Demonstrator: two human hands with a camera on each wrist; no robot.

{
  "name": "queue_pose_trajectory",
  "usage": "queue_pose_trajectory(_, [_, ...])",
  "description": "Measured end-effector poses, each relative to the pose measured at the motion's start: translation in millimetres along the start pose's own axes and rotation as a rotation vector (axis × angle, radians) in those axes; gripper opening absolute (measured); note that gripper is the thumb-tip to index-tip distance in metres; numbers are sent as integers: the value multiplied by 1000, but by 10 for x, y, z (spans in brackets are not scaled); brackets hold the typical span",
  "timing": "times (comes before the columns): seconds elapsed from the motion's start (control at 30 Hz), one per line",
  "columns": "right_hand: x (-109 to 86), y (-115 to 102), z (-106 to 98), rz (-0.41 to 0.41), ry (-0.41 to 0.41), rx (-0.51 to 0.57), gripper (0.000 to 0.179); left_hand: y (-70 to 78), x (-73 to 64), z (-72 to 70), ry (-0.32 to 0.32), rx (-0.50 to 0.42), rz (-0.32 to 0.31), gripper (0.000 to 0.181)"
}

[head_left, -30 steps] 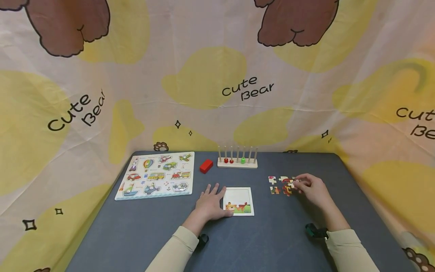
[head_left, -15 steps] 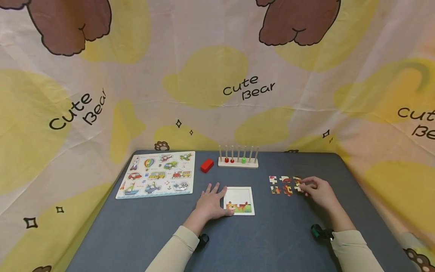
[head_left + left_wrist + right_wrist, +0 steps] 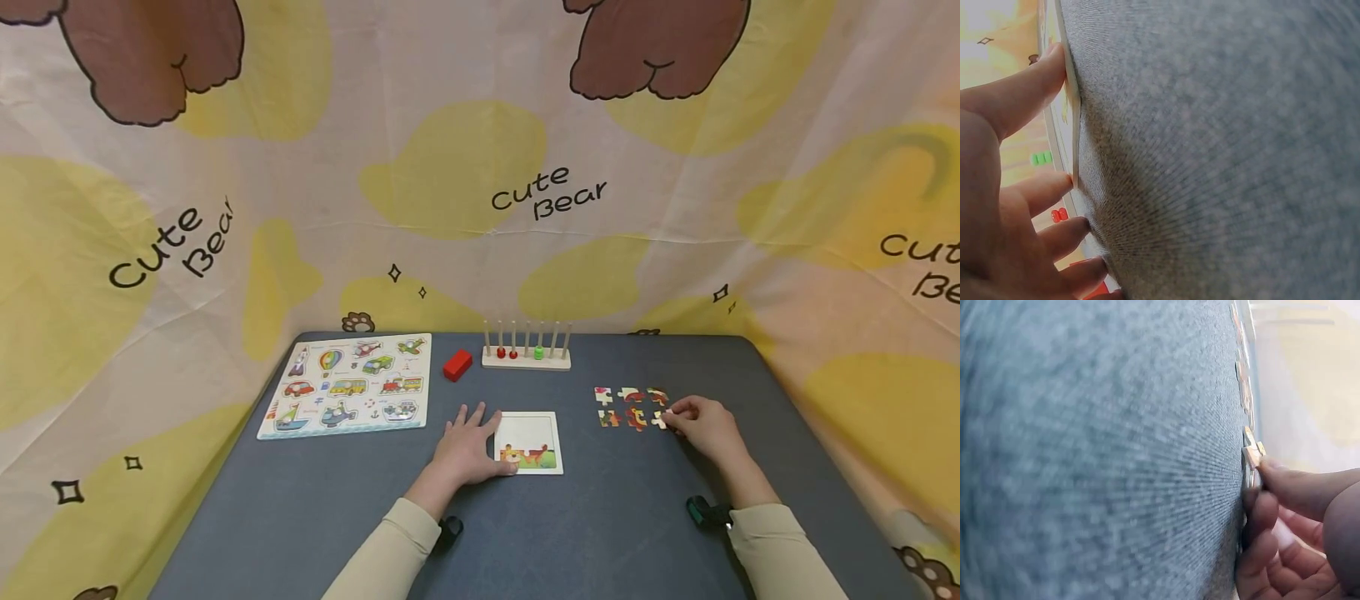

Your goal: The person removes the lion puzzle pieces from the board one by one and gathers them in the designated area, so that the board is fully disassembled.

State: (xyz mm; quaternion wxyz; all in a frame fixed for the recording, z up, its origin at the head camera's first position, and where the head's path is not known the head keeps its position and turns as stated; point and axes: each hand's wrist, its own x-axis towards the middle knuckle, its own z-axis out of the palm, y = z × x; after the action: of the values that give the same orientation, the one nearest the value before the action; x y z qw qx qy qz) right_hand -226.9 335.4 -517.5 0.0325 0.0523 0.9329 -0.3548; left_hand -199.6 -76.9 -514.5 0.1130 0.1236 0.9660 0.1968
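My left hand (image 3: 463, 450) rests with spread, straight fingers at the left side of a small white puzzle tray (image 3: 528, 427). Its thumb (image 3: 1044, 74) lies on the tray's near rim. Joined picture pieces (image 3: 536, 457) fill the tray's lower part; its upper part is bare white. On the right, my right hand (image 3: 703, 427) pinches a jigsaw piece (image 3: 658, 420) between thumb and finger, low at the tabletop. In the right wrist view this piece (image 3: 1252, 456) stands slightly tilted. Several loose jigsaw pieces (image 3: 632, 395) lie beside it in two rows.
A vehicle picture board (image 3: 345, 387) lies at the back left. Next to it is a red block (image 3: 457, 365). Behind the tray stands a wooden peg rack (image 3: 525, 360) with red and green beads. A patterned cloth (image 3: 450, 192) hangs around the dark table (image 3: 585, 533).
My right hand has shifted right and slightly nearer with the jigsaw piece, leaving the piece at the back right uncovered. The left hand and tray have stayed in place.
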Motion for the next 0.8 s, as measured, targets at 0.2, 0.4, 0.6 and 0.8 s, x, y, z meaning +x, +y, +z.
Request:
queue_pose_trajectory(0.2, [-3, -11, 19, 2, 21, -49, 30, -1, 11, 0, -8, -2, -5, 97])
queue_pose_trajectory(0.4, [-23, -27, 13, -30, 95, -45, 34, -5, 15, 4, -13, -6, -9, 97])
queue_pose_trajectory(0.6, [-59, -150, -21, -117, 287, -29, 29, 1, 13, -4, -14, -8, -14, 97])
queue_pose_trajectory(0.8, [-101, -426, 27, -163, 269, 22, 29, -2, 18, -3, -14, -14, -32, 98])
